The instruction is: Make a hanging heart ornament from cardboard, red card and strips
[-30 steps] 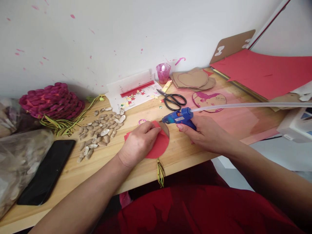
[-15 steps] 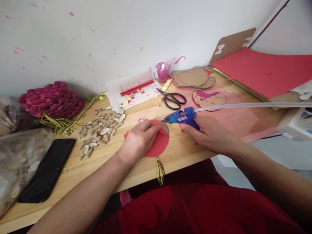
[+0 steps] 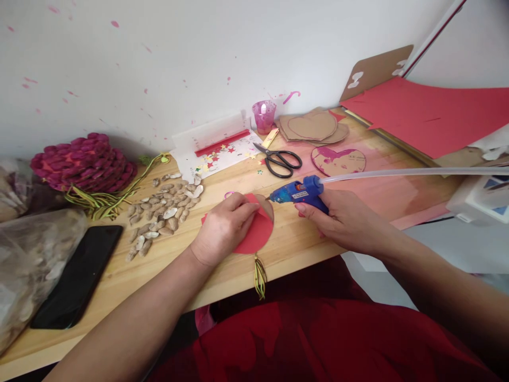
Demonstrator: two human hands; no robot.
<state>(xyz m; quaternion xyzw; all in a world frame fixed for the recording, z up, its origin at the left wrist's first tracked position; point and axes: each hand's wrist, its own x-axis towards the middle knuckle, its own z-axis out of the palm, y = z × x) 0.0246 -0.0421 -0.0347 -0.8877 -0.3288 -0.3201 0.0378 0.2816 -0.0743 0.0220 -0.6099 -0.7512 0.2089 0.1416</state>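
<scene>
My left hand grips the red paper with pinched fingers, folding part of it back from a round cardboard piece. In my right hand is a blue hot glue gun, held by its handle, with a long clear glue stick reaching out of its back to the right. The nozzle is at the cardboard's upper right edge; whether it touches cannot be told. A green and yellow tassel hangs from the cardboard's lower edge over the table's front.
Black scissors and a cardboard heart lie behind the glue gun. Peanut shells, a black phone and a magenta scaly craft piece are on the left. Red paper sheets lie at the back right.
The glue gun's nozzle has shifted slightly rightward along the cardboard's upper edge. My left hand keeps its hold on the red paper. The whole view has moved a little.
</scene>
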